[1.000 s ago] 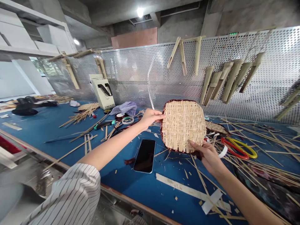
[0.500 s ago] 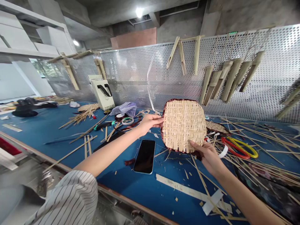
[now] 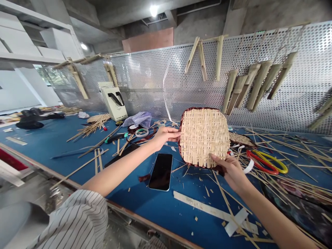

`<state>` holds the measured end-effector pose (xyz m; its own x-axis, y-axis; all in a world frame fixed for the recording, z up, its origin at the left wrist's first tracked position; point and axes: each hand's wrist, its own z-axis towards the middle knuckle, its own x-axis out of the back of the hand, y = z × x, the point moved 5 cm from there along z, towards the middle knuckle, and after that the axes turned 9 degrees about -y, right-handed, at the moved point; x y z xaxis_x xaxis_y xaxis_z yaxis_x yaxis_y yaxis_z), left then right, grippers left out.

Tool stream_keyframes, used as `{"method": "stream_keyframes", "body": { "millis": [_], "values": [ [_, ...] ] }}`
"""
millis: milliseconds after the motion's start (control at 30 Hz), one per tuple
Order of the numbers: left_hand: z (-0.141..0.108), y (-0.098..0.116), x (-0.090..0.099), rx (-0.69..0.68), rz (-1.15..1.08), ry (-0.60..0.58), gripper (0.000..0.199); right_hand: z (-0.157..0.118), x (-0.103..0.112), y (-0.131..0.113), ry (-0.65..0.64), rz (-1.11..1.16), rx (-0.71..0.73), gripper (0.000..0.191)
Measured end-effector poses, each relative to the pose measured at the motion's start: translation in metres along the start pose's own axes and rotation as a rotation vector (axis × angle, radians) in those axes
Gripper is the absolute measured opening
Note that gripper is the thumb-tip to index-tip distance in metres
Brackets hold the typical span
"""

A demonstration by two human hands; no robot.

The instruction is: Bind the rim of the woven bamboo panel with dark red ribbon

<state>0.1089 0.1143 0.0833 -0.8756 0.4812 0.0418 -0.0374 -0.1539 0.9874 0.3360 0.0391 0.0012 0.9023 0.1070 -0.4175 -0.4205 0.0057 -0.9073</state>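
Observation:
A rounded-square woven bamboo panel (image 3: pixel 203 136) with a dark reddish-brown edge is held up over the blue table, its pale weave facing me. My left hand (image 3: pixel 166 136) pinches its left edge between thumb and fingers. At the lower right corner my right hand (image 3: pixel 230 169) grips the panel, thumb on the front and the other fingers mostly hidden behind it. Below and left of the panel a black-screened phone (image 3: pixel 160 172) lies on the table. Another woven piece (image 3: pixel 241 139) lies partly hidden behind the panel on the right.
Scissors with red and yellow handles (image 3: pixel 269 162) lie at right among scattered bamboo strips (image 3: pixel 298 148). A teal-and-black tool (image 3: pixel 116 138), a tape roll (image 3: pixel 141 132) and a cream box (image 3: pixel 113 102) are at left. A perforated metal screen (image 3: pixel 145 79) with hanging bamboo pieces (image 3: pixel 259 86) stands behind.
Both hands keep the same hold on the woven panel. The view has shifted very slightly; otherwise nothing clearly differs.

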Motion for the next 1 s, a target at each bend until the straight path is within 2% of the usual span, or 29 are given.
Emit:
{"method": "stream_keyframes", "body": {
  "millis": [167, 300, 567, 667, 833, 900, 1000],
  "values": [
    [-0.001, 0.0, -0.001, -0.039, 0.015, 0.094, 0.017, -0.001, 0.0, 0.0, 0.014, -0.001, -0.005, 0.034],
    [-0.001, -0.001, -0.002, -0.064, 0.013, 0.123, 0.016, 0.0, 0.002, 0.001, 0.013, 0.004, -0.006, 0.037],
    [0.001, -0.01, -0.001, -0.059, -0.072, 0.059, 0.018, 0.001, 0.009, 0.006, 0.015, 0.002, -0.018, 0.03],
    [0.0, -0.017, -0.005, -0.025, -0.146, -0.008, 0.017, 0.002, 0.009, 0.006, 0.003, 0.008, -0.011, 0.03],
    [-0.011, -0.026, -0.015, 0.067, -0.182, -0.1, 0.029, 0.002, 0.006, 0.005, -0.019, 0.005, 0.0, 0.034],
    [-0.014, -0.029, -0.017, 0.094, -0.157, -0.102, 0.025, 0.002, 0.005, 0.006, -0.027, 0.0, 0.001, 0.032],
    [-0.015, -0.033, -0.017, 0.117, -0.11, -0.041, 0.021, 0.002, 0.004, 0.006, -0.034, -0.01, 0.011, 0.033]
  ]
}}
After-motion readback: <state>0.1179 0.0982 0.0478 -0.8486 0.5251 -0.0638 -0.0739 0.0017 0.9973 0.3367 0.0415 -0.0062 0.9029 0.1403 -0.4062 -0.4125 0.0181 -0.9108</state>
